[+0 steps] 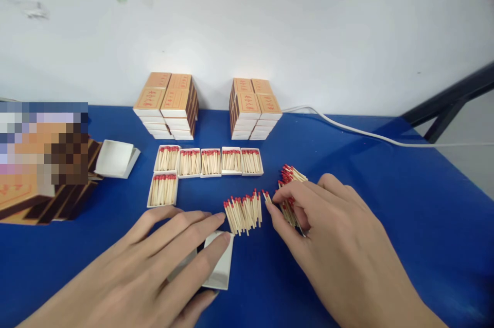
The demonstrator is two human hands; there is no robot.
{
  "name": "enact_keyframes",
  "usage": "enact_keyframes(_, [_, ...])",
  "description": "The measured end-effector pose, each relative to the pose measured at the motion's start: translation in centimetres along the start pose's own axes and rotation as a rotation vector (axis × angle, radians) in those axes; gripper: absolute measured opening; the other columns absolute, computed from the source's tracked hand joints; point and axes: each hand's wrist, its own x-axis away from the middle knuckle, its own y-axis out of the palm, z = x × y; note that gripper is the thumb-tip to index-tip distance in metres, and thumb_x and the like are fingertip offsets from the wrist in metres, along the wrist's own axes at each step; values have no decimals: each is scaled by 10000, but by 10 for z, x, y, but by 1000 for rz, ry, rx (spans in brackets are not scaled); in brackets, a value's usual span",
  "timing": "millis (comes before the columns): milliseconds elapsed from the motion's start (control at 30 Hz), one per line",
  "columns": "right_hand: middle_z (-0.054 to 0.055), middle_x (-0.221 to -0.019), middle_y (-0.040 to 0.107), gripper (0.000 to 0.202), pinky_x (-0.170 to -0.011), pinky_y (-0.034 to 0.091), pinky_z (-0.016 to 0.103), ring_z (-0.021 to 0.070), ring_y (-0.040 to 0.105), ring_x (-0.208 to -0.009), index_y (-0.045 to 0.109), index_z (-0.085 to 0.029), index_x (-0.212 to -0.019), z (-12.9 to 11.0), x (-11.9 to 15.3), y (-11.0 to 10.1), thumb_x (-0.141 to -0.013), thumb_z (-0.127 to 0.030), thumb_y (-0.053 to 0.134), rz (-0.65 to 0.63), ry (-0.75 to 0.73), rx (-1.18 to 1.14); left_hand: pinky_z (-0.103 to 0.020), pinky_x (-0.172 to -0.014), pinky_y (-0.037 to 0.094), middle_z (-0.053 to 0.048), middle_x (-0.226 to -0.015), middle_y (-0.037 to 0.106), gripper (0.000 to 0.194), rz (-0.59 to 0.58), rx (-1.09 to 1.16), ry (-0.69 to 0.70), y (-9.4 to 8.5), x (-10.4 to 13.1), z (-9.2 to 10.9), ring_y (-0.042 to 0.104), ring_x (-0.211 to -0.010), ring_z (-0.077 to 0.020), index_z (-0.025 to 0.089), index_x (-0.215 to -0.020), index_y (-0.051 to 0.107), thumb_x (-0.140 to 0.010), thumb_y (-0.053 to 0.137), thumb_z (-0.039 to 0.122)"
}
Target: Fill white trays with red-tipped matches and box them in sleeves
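Observation:
My right hand (pixel 328 225) pinches a few red-tipped matches (pixel 267 196) between thumb and forefinger. Behind its fingers lies a loose heap of matches (pixel 290 175), partly hidden by the hand. Just left of the pinch, a row of matches (pixel 244 212) is spread on the table with heads pointing away from me. My left hand (pixel 173 256) has its fingers stretched out over a white matchbox tray (pixel 221 266) that shows no matches inside. One fingertip rests at the tray's top edge. Another white tray is partly visible under these fingers.
Several filled match trays (pixel 210 162) line up beyond my hands on the blue table (pixel 347 148). Two stacks of matchboxes, a left stack (pixel 170 104) and a right stack (pixel 252 107), stand near the wall. More boxes and white trays (pixel 116 157) lie left. A white cable (pixel 358 135) crosses the back right.

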Motion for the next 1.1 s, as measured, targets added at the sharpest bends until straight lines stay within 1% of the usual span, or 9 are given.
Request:
enact_keyframes(100, [22, -784, 657, 226, -715, 422, 429, 281, 586, -765, 616, -272, -915, 1, 0, 0, -1071, -165, 740, 3, -5, -10, -587, -1327, 339, -145, -1714, 705, 573, -2, -14, 3, 1, 0, -1, 624, -1509, -379, 158, -1760, 596, -1193, 605, 239])
enact_keyframes(167, [20, -785, 662, 230, -718, 426, 428, 277, 582, -761, 614, -276, -915, 0, 0, 1, -1070, -171, 748, 3, -6, -12, -589, -1324, 343, -150, -1711, 708, 591, -7, -21, 16, 1, 0, -1, 624, -1511, -383, 145, -1769, 584, -1188, 618, 248])
enact_keyframes(300, [18, -778, 673, 234, -718, 428, 426, 271, 579, -748, 621, -279, -906, -1, 1, 2, -1066, -178, 759, 5, -3, -16, -583, -1333, 347, -127, -1730, 698, 558, -17, -21, 5, -1, 1, 0, 626, -1525, -372, 177, -1741, 623, -1187, 621, 249])
enact_keyframes(467, [31, -792, 690, 217, -715, 463, 426, 278, 618, -773, 649, -269, -907, -4, 0, 1, -1073, -149, 722, -4, 5, -59, -573, -1346, 344, -113, -1745, 692, 567, -17, -7, -3, -2, 3, -1, 629, -1537, -362, 194, -1755, 608, -1194, 624, 273])
enact_keyframes(667, [29, -788, 691, 184, -709, 487, 415, 278, 643, -787, 673, -270, -936, -5, -1, -2, -1086, -167, 698, -8, 7, -91, -588, -1344, 356, -131, -1730, 699, 550, -21, -40, 20, -1, 3, 0, 646, -1532, -378, 192, -1730, 639, -1194, 632, 312])
enact_keyframes(767, [17, -754, 666, 175, -691, 470, 412, 278, 622, -763, 663, -270, -936, -2, -1, -4, -1089, -186, 685, 9, 32, -80, -586, -1339, 349, -132, -1715, 708, 530, -10, -34, 21, -1, 1, -1, 653, -1517, -377, 185, -1711, 659, -1194, 625, 295])
enact_keyframes(900, [9, -736, 655, 171, -669, 415, 401, 266, 573, -707, 630, -269, -945, 3, -1, -5, -1065, -148, 617, 42, 82, -17, -594, -1342, 328, -141, -1711, 710, 542, -15, -31, 29, 0, 1, -2, 639, -1515, -381, 172, -1730, 638, -1207, 630, 318])
enact_keyframes(1000, [15, -741, 651, 154, -679, 397, 404, 275, 577, -713, 634, -266, -968, 5, 0, -2, -1059, -147, 597, 44, 67, 30, -586, -1354, 326, -126, -1723, 706, 558, -18, -20, 18, -1, 3, -1, 629, -1531, -373, 189, -1740, 629, -1209, 655, 359])
enact_keyframes(1100, [17, -745, 647, 168, -683, 385, 402, 272, 566, -701, 622, -266, -958, 5, 1, 0, -1055, -134, 589, 49, 46, 49, -589, -1351, 334, -122, -1732, 699, 543, -20, -26, 9, 0, 4, 0, 631, -1532, -375, 200, -1732, 636, -1204, 633, 325])
